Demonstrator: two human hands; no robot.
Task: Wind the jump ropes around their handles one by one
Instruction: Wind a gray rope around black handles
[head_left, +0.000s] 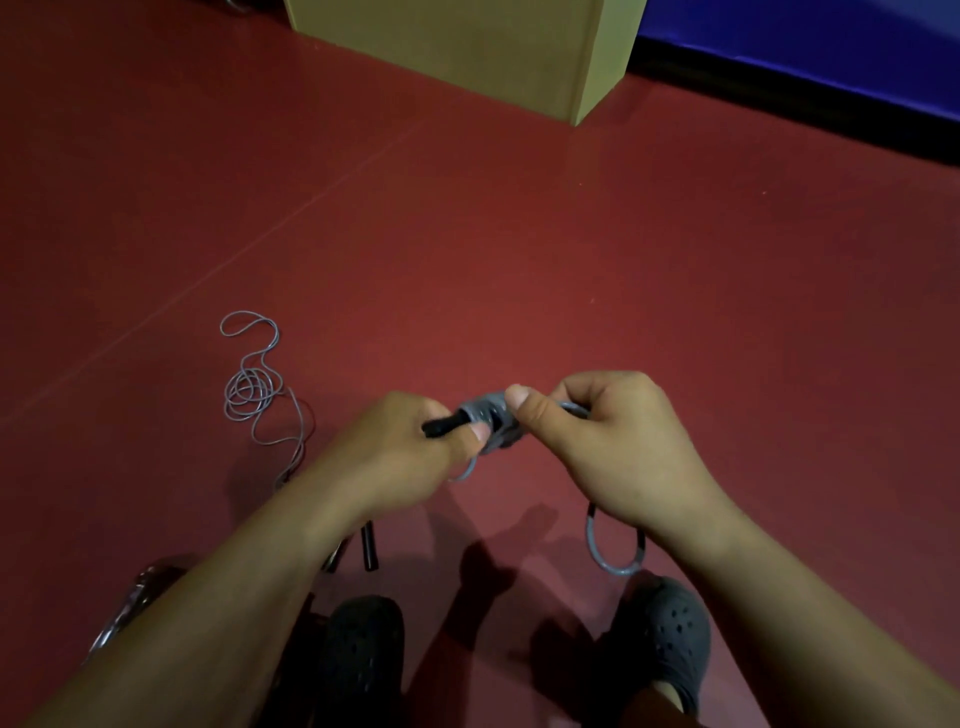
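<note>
The person's left hand (410, 447) is clenched around the black handles (441, 427), whose end pokes out just above its thumb. The right hand (602, 441) pinches the grey rope (491, 415) where it is already wound in several turns around the handles, right between the 2 grips. A short loop hangs just under the left thumb, and a longer loop of the free end (613, 551) dangles below the right wrist, above the floor (519, 260).

The cord looks thin, light and springy, so the coils will likely try to unwind if the pinch eases. A thumb pressed on the last turn should hold it. The handles are stiff and the firmer place to hold.

Left of the left grip, a 2nd rope (254, 389) lies loosely tangled on the floor, its handles (369, 545) below that forearm.
</note>
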